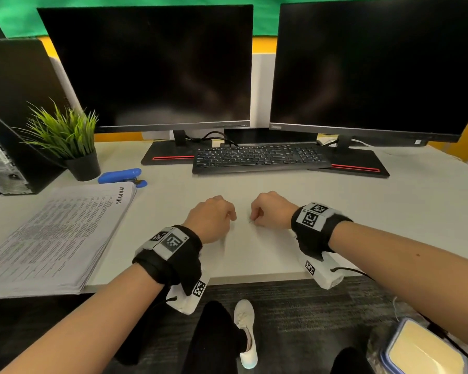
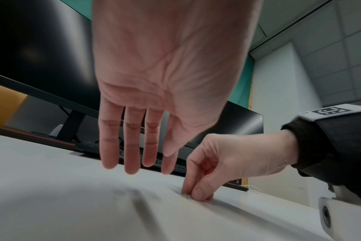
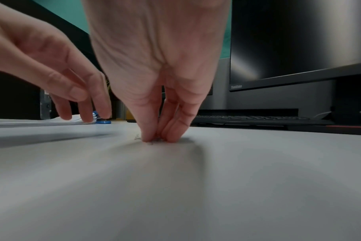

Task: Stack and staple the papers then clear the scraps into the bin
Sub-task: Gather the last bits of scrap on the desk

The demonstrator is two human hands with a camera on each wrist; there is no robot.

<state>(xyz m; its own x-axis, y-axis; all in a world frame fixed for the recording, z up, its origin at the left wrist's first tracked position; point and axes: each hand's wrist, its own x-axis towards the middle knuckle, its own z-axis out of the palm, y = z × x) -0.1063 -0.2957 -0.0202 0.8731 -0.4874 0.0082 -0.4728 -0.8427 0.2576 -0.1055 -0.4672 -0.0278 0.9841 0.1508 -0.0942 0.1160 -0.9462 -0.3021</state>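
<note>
on the pale surface point(image 1: 335, 201) in front of the keyboard point(image 1: 257, 157), my right hand point(image 1: 272, 209) pinches at tiny scraps point(image 3: 137, 137), fingertips pressed together against the top. the risk i see: bits this small could slip from the pinch or scatter, since they lie flat and offer no edge. some sit under the fingertips, some just beside them. my left hand point(image 1: 212, 215) hovers close by, fingers relaxed, holding nothing. the papers point(image 1: 60, 233) lie stacked at far left, the blue stapler point(image 1: 120, 176) just behind them.
</note>
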